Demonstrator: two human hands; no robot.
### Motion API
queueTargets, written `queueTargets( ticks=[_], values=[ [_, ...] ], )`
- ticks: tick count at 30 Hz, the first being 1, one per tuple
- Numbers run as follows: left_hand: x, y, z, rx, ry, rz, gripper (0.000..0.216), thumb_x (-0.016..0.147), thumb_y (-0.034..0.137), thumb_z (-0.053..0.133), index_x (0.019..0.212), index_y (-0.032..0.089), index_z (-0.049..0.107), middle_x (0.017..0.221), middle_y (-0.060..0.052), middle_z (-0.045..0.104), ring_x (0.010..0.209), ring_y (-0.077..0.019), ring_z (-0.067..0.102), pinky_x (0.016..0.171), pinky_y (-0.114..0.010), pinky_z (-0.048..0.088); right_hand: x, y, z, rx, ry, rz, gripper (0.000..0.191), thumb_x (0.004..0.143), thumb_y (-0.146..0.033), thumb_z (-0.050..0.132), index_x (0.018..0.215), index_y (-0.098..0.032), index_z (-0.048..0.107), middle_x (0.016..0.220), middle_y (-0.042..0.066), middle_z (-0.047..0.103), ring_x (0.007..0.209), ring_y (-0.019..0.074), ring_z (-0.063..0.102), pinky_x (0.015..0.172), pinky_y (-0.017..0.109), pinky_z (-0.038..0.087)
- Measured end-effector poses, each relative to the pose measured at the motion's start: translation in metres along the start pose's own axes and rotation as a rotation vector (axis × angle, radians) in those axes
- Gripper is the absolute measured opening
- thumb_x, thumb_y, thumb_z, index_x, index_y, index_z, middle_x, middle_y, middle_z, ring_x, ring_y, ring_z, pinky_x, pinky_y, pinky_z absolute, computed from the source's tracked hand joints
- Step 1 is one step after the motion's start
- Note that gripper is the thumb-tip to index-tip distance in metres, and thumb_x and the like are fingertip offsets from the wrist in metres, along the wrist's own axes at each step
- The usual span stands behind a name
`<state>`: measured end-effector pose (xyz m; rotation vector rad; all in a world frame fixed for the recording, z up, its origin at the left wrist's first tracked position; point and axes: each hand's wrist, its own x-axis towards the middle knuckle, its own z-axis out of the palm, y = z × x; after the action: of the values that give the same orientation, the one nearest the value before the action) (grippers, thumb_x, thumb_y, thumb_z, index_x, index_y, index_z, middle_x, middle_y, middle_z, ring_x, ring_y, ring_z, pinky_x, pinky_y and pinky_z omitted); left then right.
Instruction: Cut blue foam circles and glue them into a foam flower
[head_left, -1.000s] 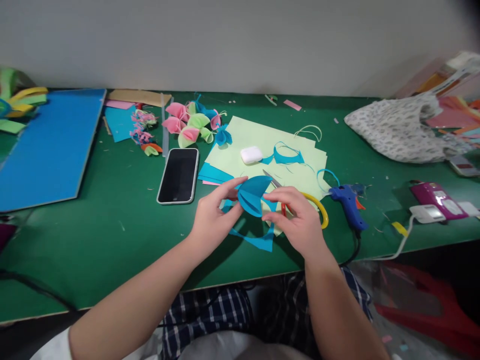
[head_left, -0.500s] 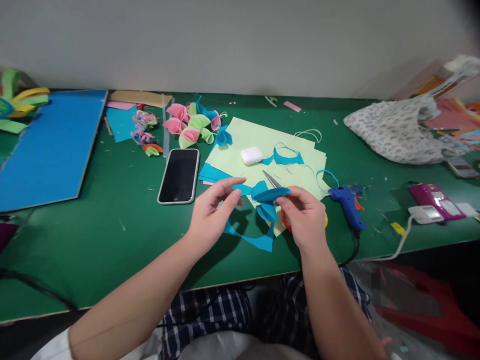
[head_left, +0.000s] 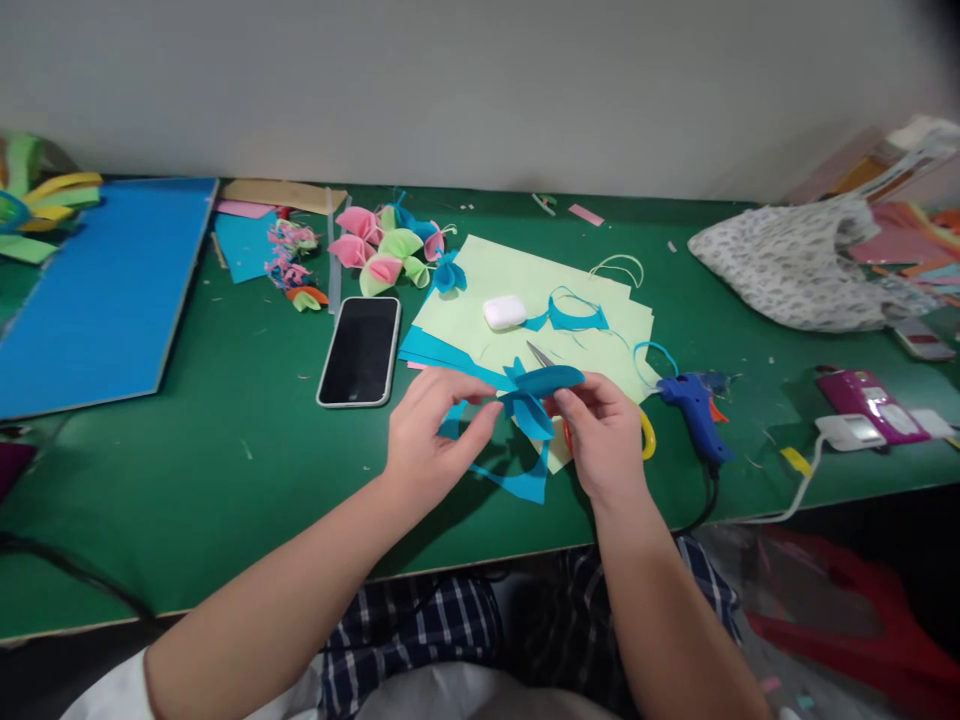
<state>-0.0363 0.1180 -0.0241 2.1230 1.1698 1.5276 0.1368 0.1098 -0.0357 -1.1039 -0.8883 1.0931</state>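
A blue paper flower (head_left: 544,385) with curved petals is held up between my two hands, above the table. My right hand (head_left: 611,435) pinches its right end between thumb and fingers. At the left end, the thumb and forefinger of my left hand (head_left: 439,425) close in a pinch on a petal tip. Below lies a cut-out blue paper scrap (head_left: 529,487) with a curved edge. Scissors (head_left: 648,436) with red and yellow handles lie partly hidden behind my right hand, their blade tip showing on the pale green paper sheets (head_left: 525,275).
A white earbud-like case (head_left: 505,313) and a blue paper offcut (head_left: 577,315) rest on the sheets. Left of them are a phone (head_left: 360,350) and several folded paper flowers (head_left: 379,250). A blue glue gun (head_left: 694,405) with a cord lies right, near a patterned cloth pouch (head_left: 780,260).
My left hand has moved slightly right, and its thumb and forefinger have closed onto the flower's left end. The flower has turned a little; my right hand still holds it.
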Motion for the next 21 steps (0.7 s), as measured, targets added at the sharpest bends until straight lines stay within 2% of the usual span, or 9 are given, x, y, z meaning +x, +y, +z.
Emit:
queueTargets(
  ticks=[2,5,10,17,21],
  values=[
    [0.001,0.002,0.000,0.043,-0.032,-0.009,0.003,0.081,0.017,0.063,0.079,0.019,0.062,0.070,0.001,0.066,0.067,-0.0123,0.060,0.067,-0.026,0.049,-0.001,-0.001,0.001,-0.044,0.018,-0.023,0.012,0.071,-0.027,0.075,0.080,-0.023,0.070,0.066,-0.003,0.072,0.060,0.0129,0.067,0.060,0.026,0.056],
    [0.001,0.004,0.000,0.060,-0.061,0.000,0.003,0.083,0.021,0.063,0.081,0.019,0.063,0.075,0.000,0.070,0.072,-0.0139,0.063,0.070,-0.027,0.050,-0.003,-0.001,0.004,-0.080,0.025,-0.053,0.010,0.073,-0.025,0.073,0.082,-0.022,0.070,0.068,-0.002,0.073,0.060,0.0139,0.068,0.060,0.027,0.057],
    [-0.002,0.004,-0.001,0.062,-0.020,-0.085,0.008,0.085,0.024,0.059,0.090,0.019,0.063,0.085,-0.003,0.070,0.076,-0.0150,0.062,0.071,-0.029,0.050,-0.008,-0.003,0.010,-0.107,0.049,-0.100,0.008,0.072,-0.022,0.073,0.080,-0.022,0.069,0.067,-0.001,0.074,0.060,0.0155,0.070,0.059,0.028,0.059],
    [-0.004,0.004,0.000,0.076,0.013,-0.175,0.016,0.078,0.026,0.066,0.089,0.018,0.058,0.080,-0.002,0.065,0.071,-0.0140,0.058,0.064,-0.026,0.047,-0.016,-0.003,0.016,-0.207,0.145,-0.122,0.009,0.075,-0.025,0.071,0.082,-0.021,0.069,0.073,0.001,0.076,0.062,0.0167,0.071,0.060,0.029,0.059],
    [-0.003,0.003,0.002,0.060,-0.030,-0.183,0.006,0.081,0.021,0.062,0.085,0.019,0.059,0.077,-0.001,0.064,0.072,-0.0133,0.058,0.066,-0.026,0.048,-0.019,0.001,0.017,-0.223,0.118,-0.143,0.009,0.075,-0.025,0.071,0.084,-0.022,0.069,0.075,0.001,0.075,0.065,0.0165,0.071,0.063,0.029,0.059]
  ],
)
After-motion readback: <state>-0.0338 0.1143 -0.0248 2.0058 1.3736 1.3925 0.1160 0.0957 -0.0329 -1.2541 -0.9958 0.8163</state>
